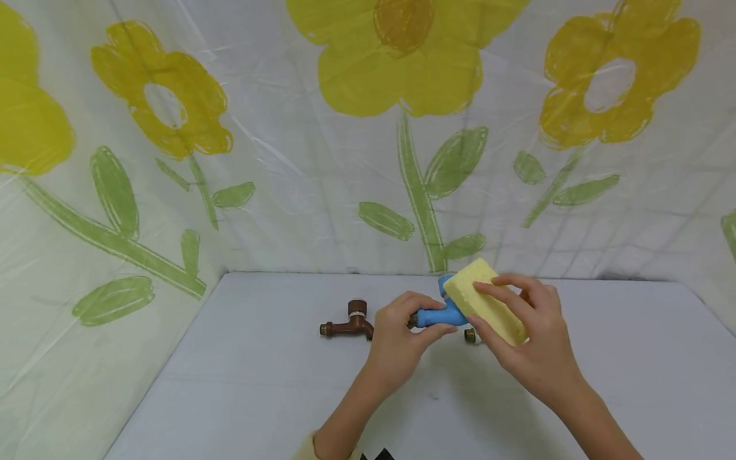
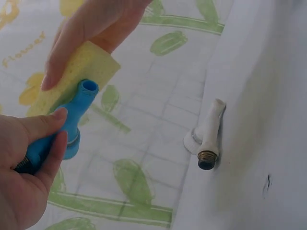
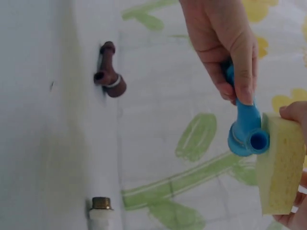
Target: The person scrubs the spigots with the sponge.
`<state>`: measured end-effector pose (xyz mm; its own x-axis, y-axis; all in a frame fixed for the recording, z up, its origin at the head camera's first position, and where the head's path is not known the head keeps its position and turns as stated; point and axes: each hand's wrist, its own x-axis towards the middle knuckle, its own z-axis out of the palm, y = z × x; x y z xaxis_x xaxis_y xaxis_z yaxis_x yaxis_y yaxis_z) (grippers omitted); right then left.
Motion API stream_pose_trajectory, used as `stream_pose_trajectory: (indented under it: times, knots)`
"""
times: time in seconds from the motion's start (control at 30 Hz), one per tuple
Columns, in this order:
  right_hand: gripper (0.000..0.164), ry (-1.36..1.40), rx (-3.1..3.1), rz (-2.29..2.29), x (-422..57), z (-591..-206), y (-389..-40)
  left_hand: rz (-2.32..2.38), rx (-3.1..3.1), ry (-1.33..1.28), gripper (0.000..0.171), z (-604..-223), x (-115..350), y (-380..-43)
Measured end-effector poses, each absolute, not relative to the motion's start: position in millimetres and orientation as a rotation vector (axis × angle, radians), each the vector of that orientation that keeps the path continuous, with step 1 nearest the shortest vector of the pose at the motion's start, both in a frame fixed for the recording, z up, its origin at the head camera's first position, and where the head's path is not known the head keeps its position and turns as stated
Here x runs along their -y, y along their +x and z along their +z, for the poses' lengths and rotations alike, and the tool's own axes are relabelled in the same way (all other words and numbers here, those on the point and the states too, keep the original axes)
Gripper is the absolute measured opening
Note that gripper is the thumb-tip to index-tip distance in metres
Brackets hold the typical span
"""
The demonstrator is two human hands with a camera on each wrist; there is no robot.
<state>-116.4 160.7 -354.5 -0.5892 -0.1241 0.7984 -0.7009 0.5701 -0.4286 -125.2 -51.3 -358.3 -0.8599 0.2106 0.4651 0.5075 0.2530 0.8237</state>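
My left hand (image 1: 399, 338) pinches a blue plastic tap (image 1: 439, 316) between thumb and fingers, near its threaded end. In the left wrist view the open spout of the blue tap (image 2: 79, 108) points up and away from that hand. A pale yellow sponge (image 1: 483, 300) is gripped in my right hand (image 1: 535, 332), thumb on one side and fingers on the other. The sponge (image 3: 283, 165) lies against the side of the tap beside its spout in the right wrist view. Both hands are raised over the white table.
On the white table (image 1: 259, 383) a brown tap (image 1: 351, 326) lies behind and left of my left hand. A white tap (image 2: 208, 134) with a brass threaded end lies to the right, mostly hidden in the head view. A flower-printed curtain (image 1: 276, 211) hangs behind.
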Motion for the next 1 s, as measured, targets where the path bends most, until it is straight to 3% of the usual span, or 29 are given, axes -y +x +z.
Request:
stream_pose_trajectory:
  times: [0.2,0.43,0.63,1.0]
  knots:
    - [0.034,0.600,2.054,0.976,-160,-353,-117,-1.666,2.182,-0.553,0.021,-358,52,-127]
    - [0.047,0.523,2.049,1.007,-153,-357,-116,-1.669,2.211,-0.537,0.022,-360,50,-127]
    - [0.034,0.471,2.031,1.003,-147,-364,-117,-1.658,2.255,-0.551,0.021,-364,43,-124]
    - [0.035,0.469,2.064,0.991,-143,-363,-113,-1.673,2.219,-0.505,0.022,-367,38,-122]
